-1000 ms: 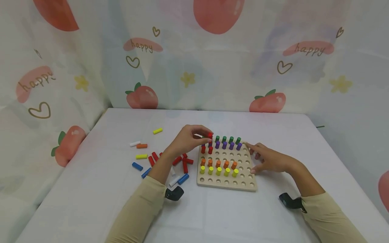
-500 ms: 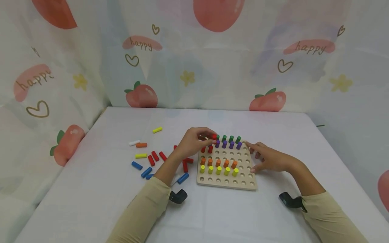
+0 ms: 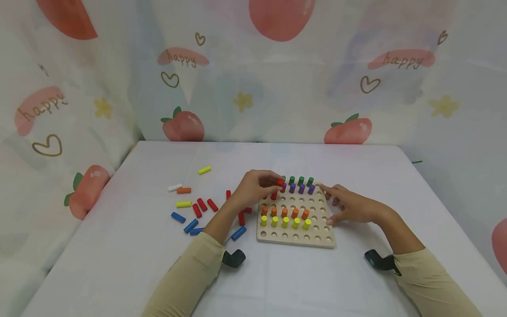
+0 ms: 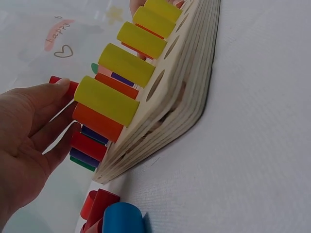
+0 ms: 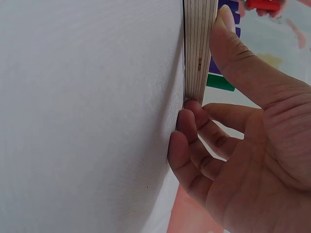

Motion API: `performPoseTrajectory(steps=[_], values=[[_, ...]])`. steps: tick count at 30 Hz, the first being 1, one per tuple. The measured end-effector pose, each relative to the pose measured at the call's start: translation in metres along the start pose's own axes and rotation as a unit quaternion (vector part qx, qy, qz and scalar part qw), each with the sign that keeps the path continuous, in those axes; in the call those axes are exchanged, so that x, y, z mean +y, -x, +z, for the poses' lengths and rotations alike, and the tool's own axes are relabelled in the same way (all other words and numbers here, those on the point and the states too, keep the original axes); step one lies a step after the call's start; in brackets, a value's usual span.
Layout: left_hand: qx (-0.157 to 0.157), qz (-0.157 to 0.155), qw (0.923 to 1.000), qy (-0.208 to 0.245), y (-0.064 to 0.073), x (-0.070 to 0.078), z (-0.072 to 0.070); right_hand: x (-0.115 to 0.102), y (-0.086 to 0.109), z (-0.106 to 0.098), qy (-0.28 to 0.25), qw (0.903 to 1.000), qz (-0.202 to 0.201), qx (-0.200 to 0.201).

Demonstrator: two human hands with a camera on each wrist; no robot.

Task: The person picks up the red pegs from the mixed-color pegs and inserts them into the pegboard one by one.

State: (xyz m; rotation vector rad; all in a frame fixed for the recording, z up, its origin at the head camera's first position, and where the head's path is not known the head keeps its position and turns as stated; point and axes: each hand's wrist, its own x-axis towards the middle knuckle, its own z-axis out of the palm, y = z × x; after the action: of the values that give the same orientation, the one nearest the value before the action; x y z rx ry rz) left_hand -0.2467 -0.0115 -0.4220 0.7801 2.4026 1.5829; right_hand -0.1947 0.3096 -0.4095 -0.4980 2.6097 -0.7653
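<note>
Over the back left of the wooden peg board point(image 3: 294, 242), my left hand point(image 3: 254, 188) pinches a red peg point(image 3: 281, 183) between thumb and fingertips. The peg stands nearly upright, just right of the red pegs point(image 3: 274, 195) in the board and overlapping a purple peg. In the left wrist view that red peg point(image 4: 73, 89) shows at the fingertips. My right hand point(image 3: 354, 208) rests along the board's right edge, thumb at the side and forefinger by the far corner. Seen from the right wrist, the other fingers point(image 5: 181, 145) are slightly bent beside the layered edge point(image 5: 197, 53).
Rows of green point(image 3: 301, 180), purple point(image 3: 302, 189), orange point(image 3: 295, 214) and yellow pegs point(image 3: 285, 222) stand in the board. Left of it lie loose red point(image 3: 202, 204), blue point(image 3: 191, 226), yellow point(image 3: 183, 204), white point(image 3: 174, 187) and orange pegs point(image 3: 184, 190) on the white tabletop point(image 3: 301, 286).
My left hand has shifted right and slightly toward me, carrying the red peg from above the back-left pegs to their right. The right hand stays at the board's edge.
</note>
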Motion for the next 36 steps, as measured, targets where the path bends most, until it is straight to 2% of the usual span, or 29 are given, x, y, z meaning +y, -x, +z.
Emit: performPoseTrajectory(steps=[15, 25, 33, 36], values=[[-0.014, 0.010, 0.9995, -0.025, -0.0005, -0.0019, 0.0020, -0.0012, -0.0007, -0.0010, -0.001, 1.0000, 0.002, -0.003], [-0.029, 0.004, 0.9982, -0.052, -0.0012, -0.0075, 0.0034, -0.0028, -0.0006, -0.0011, -0.002, 1.0000, 0.006, -0.003], [-0.030, -0.005, 0.9971, -0.070, 0.0001, -0.0066, 0.0067, -0.0025, -0.0007, -0.0012, -0.005, 0.9999, 0.010, -0.006], [-0.033, 0.001, 0.9970, -0.071, -0.0002, -0.0079, 0.0085, -0.0027, 0.0000, -0.0013, -0.005, 0.9999, 0.008, -0.005]])
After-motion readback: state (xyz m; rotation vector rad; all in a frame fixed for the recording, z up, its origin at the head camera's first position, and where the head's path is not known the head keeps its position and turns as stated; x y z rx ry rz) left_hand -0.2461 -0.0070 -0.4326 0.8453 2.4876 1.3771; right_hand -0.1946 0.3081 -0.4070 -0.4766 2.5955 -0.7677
